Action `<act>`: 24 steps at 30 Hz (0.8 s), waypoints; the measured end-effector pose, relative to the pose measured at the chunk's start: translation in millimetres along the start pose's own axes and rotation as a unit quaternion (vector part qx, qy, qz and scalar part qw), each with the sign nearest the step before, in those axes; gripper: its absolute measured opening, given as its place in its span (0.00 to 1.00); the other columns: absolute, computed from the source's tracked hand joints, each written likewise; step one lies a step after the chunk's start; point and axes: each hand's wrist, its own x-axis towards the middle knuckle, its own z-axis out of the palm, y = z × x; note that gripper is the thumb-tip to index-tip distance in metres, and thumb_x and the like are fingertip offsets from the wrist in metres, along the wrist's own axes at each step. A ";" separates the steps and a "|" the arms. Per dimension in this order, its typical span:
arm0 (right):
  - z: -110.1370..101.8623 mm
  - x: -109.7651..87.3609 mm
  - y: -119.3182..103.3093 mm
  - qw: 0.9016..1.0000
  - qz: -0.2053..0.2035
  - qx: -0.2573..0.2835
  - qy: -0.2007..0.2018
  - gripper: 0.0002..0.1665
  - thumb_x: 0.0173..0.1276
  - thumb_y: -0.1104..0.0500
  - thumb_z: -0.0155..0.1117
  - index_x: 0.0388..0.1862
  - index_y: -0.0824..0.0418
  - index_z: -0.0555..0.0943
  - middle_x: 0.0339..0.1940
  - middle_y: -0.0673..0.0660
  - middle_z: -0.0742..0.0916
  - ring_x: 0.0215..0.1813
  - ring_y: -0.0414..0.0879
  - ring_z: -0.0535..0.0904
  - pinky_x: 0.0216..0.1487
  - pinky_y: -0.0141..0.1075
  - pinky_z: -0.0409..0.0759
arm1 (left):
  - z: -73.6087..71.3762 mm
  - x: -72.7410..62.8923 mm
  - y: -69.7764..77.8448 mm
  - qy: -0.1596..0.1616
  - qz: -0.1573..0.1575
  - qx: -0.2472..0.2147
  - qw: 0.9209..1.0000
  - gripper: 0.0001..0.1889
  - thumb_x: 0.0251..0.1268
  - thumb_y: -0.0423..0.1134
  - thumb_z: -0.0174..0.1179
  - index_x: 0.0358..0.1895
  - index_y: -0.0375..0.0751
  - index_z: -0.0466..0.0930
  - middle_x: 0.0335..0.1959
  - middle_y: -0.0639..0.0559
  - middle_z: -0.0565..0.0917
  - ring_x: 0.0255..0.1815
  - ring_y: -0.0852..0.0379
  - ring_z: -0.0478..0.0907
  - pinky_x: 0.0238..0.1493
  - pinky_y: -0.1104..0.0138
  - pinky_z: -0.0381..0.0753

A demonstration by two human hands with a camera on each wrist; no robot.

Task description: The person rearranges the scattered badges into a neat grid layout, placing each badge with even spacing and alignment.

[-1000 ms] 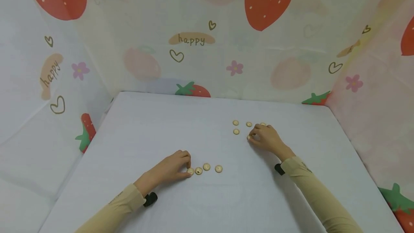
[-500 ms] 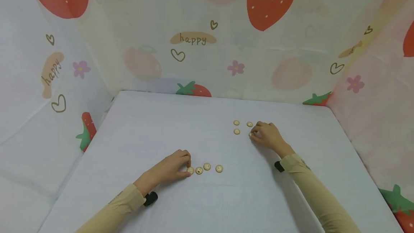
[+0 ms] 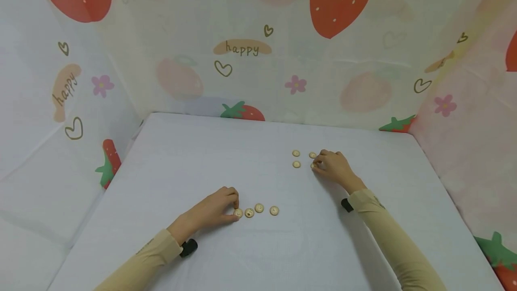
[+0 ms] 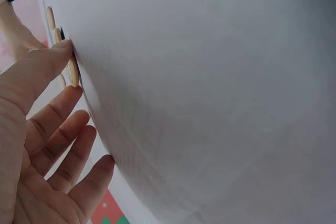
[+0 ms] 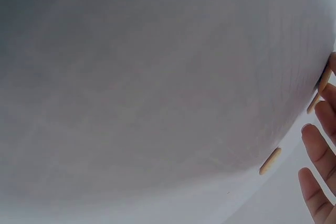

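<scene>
My left hand (image 3: 211, 207) rests on the table at the left, pinching a round wooden button (image 3: 238, 213) between thumb and forefinger. The left wrist view shows that button (image 4: 73, 72) edge-on between the two fingertips. Just right of it lie a button with a dark spot (image 3: 249, 213), a button slightly farther back (image 3: 259, 208) and one set apart (image 3: 274, 210). Farther back, my right hand (image 3: 334, 167) pinches another wooden button (image 3: 313, 165), mostly covered by its fingers. Nearby lie a front-row button (image 3: 296, 164) and two back-row buttons (image 3: 296, 153), one partly beside my knuckles (image 3: 313, 155).
A white cloth covers the table (image 3: 194, 152). Behind it and on both sides hang sheets (image 3: 181, 21) printed with strawberries and hearts. A further button (image 5: 270, 161) lies past my right fingers in the right wrist view, hidden in the head view.
My right hand has slid its button slightly away from me, level with the front-row button beside it. A back-row button has gone out of sight behind that hand. The left hand stays put.
</scene>
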 end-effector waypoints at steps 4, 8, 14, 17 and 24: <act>0.5 1.2 -0.1 1.000 0.001 0.004 -0.009 0.14 0.61 0.49 0.65 0.38 0.57 0.84 0.37 0.52 0.82 0.38 0.47 0.77 0.44 0.51 0.72 | 0.1 0.5 0.4 -0.001 -0.001 0.000 1.000 0.11 0.55 0.47 0.66 0.35 0.49 0.76 0.43 0.60 0.74 0.47 0.62 0.68 0.49 0.65 0.73; 0.6 1.1 0.2 1.000 0.005 0.011 -0.014 0.14 0.61 0.49 0.64 0.39 0.57 0.84 0.36 0.52 0.82 0.38 0.47 0.77 0.44 0.50 0.72 | 0.2 0.7 0.0 -0.001 -0.003 0.002 1.000 0.11 0.54 0.47 0.66 0.35 0.48 0.77 0.43 0.60 0.74 0.48 0.62 0.69 0.50 0.65 0.74; 0.2 -0.8 2.2 1.000 0.001 0.019 -0.005 0.14 0.61 0.49 0.65 0.40 0.56 0.83 0.34 0.51 0.81 0.38 0.46 0.77 0.43 0.49 0.71 | -1.4 0.5 0.5 -0.005 -0.008 0.002 1.000 0.11 0.55 0.49 0.66 0.36 0.49 0.77 0.44 0.60 0.74 0.48 0.62 0.69 0.50 0.65 0.73; -0.5 -2.1 2.5 1.000 -0.002 0.026 0.002 0.13 0.61 0.49 0.65 0.40 0.56 0.83 0.33 0.51 0.81 0.38 0.45 0.76 0.42 0.48 0.71 | -2.1 0.3 1.1 -0.006 -0.010 0.002 1.000 0.11 0.55 0.49 0.66 0.36 0.49 0.76 0.44 0.60 0.74 0.48 0.61 0.69 0.49 0.65 0.73; 0.7 -2.2 3.3 1.000 -0.002 0.027 0.003 0.13 0.61 0.49 0.64 0.39 0.55 0.83 0.33 0.50 0.81 0.37 0.44 0.76 0.42 0.48 0.71 | -2.2 0.0 2.1 -0.006 -0.012 -0.003 1.000 0.12 0.55 0.48 0.66 0.36 0.49 0.77 0.44 0.59 0.74 0.50 0.61 0.69 0.51 0.64 0.73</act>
